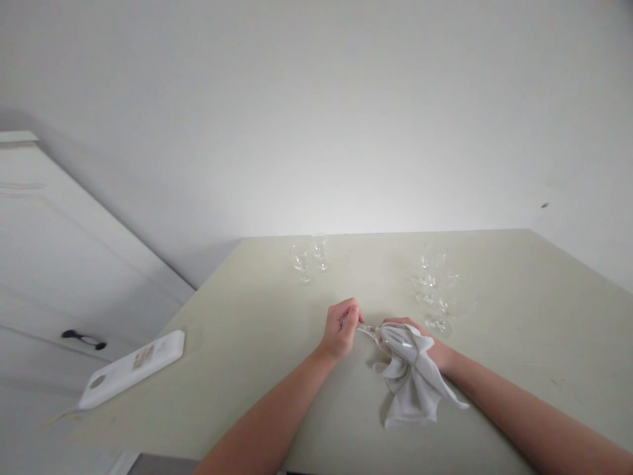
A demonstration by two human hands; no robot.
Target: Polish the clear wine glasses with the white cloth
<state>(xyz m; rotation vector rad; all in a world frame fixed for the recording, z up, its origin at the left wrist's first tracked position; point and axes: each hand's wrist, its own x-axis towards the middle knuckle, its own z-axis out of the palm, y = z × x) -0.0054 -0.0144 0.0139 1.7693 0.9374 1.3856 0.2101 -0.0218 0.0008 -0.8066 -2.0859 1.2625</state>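
Observation:
My left hand (342,326) is closed around the foot end of a stemmed glass (368,329), which lies sideways between my hands with its stem showing. A white cloth (413,379) covers most of the glass's bowl and hangs down toward the table's front. Behind the cloth, my right hand (408,322) is wrapped around the cloth and the bowl; its fingers are largely hidden. Both hands are just above the pale table (237,369), near its middle.
Two clear stemmed glasses (303,262) stand at the table's back, left of centre. Several more clear glasses (435,290) are grouped at the back right, close beyond my right hand. A white device (133,369) with a cord lies at the left edge. A white cabinet (59,264) stands left.

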